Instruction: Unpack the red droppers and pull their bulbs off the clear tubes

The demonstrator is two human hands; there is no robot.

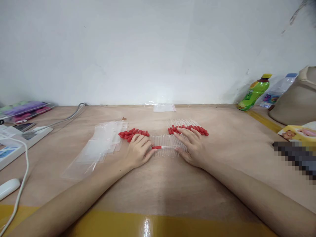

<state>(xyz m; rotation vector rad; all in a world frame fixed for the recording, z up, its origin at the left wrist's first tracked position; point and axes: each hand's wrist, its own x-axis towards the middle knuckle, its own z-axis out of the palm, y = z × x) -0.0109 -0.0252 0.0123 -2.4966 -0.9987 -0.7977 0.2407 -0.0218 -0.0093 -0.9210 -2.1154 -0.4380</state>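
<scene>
A row of clear thin tubes (165,141) lies on the table between my hands. Across them, one red-capped piece (156,147) points its cap left, its clear shaft running right. My left hand (141,149) has its thumb and fingers closed at the red cap end. My right hand (191,146) rests over the right end of the tubes, fingers spread, thumb and fingertips touching them. Red-tipped sticks (190,129) are bunched behind my right hand. More red pieces (128,134) lie behind my left hand.
Clear plastic bags (98,143) lie left of my left hand. At the far left are a white power strip (29,141), cables and packed colored items (27,110). A green bottle (255,92), a clear bottle (277,90) and a beige container (293,98) stand at the right.
</scene>
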